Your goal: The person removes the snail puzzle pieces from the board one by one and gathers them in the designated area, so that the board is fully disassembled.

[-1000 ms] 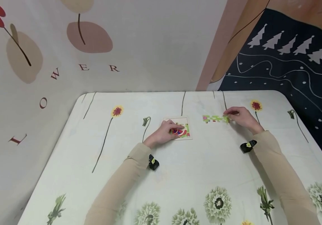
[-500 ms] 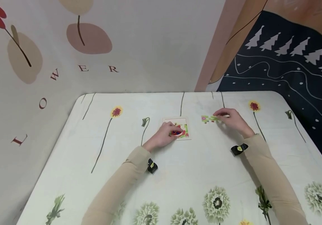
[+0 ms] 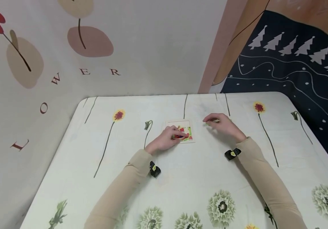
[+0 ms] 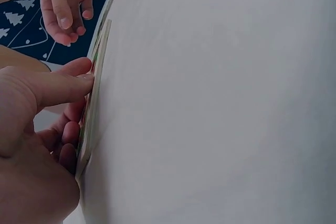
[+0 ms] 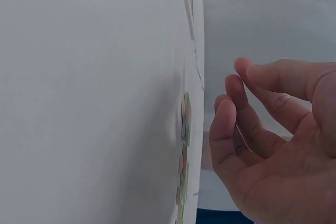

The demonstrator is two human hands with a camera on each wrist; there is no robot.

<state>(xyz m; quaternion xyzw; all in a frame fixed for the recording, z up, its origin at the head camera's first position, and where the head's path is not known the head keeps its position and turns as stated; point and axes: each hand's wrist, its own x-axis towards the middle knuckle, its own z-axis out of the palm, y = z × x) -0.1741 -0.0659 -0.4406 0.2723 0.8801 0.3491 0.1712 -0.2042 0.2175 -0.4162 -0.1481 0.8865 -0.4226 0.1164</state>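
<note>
A small jigsaw puzzle board [image 3: 178, 122] with a colourful picture lies flat on the table. My left hand [image 3: 166, 138] rests on it, thumb and fingers bent against its face and covering its left part. Edge-on, the board [image 4: 95, 108] is in the left wrist view. To its right, my right hand [image 3: 221, 123] hovers with loosely bent fingers. Thumb and index tips are close together, and I see nothing between them. Beneath that hand lies a row of green jigsaw pieces [image 5: 185, 119], apart from the fingers and mostly hidden in the head view.
The tabletop [image 3: 192, 175] has a white cloth printed with flowers. Behind it hangs a pale printed curtain [image 3: 158, 47], with a dark panel of white trees [image 3: 289, 73] at right. A camera is strapped to each wrist.
My right hand has moved left along the row of pieces, from its right end towards its left end. My left hand stays on the board with little movement.
</note>
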